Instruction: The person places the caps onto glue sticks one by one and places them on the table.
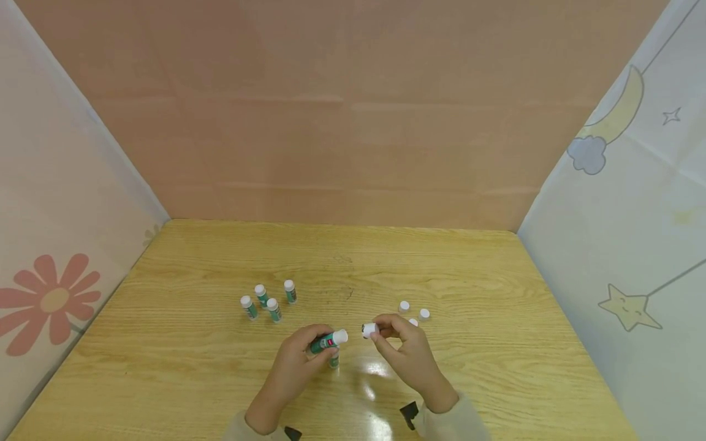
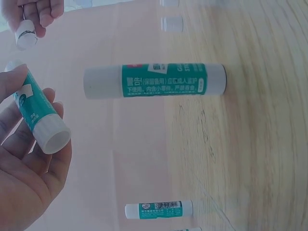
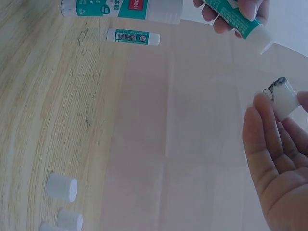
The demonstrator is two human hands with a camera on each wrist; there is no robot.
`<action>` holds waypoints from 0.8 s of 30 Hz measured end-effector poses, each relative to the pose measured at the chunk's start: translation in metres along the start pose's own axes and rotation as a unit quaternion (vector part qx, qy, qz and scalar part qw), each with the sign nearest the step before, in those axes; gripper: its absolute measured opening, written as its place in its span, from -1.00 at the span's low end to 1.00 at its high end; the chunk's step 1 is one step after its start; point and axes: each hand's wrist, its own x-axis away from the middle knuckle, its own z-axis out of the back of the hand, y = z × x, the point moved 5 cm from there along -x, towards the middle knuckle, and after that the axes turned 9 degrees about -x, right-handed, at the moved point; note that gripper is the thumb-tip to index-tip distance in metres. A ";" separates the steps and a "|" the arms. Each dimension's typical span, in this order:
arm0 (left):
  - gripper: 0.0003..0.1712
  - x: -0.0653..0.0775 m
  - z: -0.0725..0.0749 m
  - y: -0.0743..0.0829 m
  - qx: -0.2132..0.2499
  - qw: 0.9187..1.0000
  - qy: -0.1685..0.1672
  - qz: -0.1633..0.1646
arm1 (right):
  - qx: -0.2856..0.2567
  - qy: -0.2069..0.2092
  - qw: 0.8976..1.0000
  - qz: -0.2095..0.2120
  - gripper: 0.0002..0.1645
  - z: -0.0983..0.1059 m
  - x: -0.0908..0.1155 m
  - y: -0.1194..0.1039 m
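Note:
My left hand (image 1: pixel 295 361) grips a green-labelled glue stick (image 1: pixel 324 343), tilted with its white end toward the right hand. Between the thumb and fingers of my right hand (image 1: pixel 409 355) is a loose white cap (image 3: pixel 285 98) with dark smudges at its rim. A small gap separates cap and stick. Another glue stick (image 2: pixel 163 81) stands upright on the table beside the left hand, mostly covered by that hand in the head view.
Several glue sticks (image 1: pixel 274 311) with white tops stand upright at the left of the wooden table (image 1: pixel 485 367). Beyond the right hand three white caps (image 1: pixel 424 314) sit close together. Printed cloth walls (image 1: pixel 634 245) border the table's sides, with a plain one behind.

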 end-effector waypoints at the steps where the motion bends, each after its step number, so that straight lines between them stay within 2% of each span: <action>1: -0.67 0.000 0.000 0.000 0.000 1.000 -0.001 0.000 | 0.001 -0.001 1.000 -0.001 -0.73 0.000 0.000 0.000; 7: -0.68 0.000 -0.001 0.000 0.003 1.000 -0.006 0.005 | -0.001 -0.004 1.000 -0.001 -0.73 -0.001 0.000 -0.001; 14: -0.65 -0.001 -0.002 0.004 -0.001 1.000 0.010 -0.024 | -0.009 -0.015 1.000 0.009 -0.75 -0.004 0.000 -0.002; 19: -0.67 0.000 -0.003 0.004 0.001 1.000 0.005 -0.018 | -0.015 -0.014 1.000 -0.003 -0.73 -0.005 0.001 -0.003; 24: -0.69 -0.001 -0.004 0.006 -0.003 1.000 0.006 -0.023 | -0.022 -0.013 1.000 0.008 -0.71 -0.006 0.000 -0.004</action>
